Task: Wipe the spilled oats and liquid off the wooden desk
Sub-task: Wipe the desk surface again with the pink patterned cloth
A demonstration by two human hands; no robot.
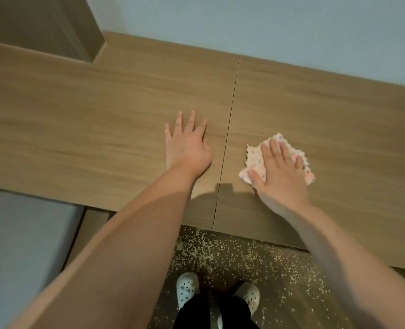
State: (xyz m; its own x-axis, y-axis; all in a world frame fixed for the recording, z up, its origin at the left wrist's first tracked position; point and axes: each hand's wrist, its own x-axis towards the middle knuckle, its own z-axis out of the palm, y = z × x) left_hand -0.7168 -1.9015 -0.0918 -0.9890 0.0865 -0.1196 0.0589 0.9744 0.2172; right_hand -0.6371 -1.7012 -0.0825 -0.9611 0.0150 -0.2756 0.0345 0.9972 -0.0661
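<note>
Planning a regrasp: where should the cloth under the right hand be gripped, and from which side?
Probably the left edge of the cloth, pinched from the left. The right hand lies flat over its middle, so only the margins show, and that edge looks slightly bunched up off the wooden desk. The left hand rests open just across the seam.

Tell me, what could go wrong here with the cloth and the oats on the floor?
The oats lie scattered right round the shoes, so feet could slip on them or tread them about. The right hand presses the cloth close to the seam in the desk; wet crumbs might get pushed into that gap.
</note>
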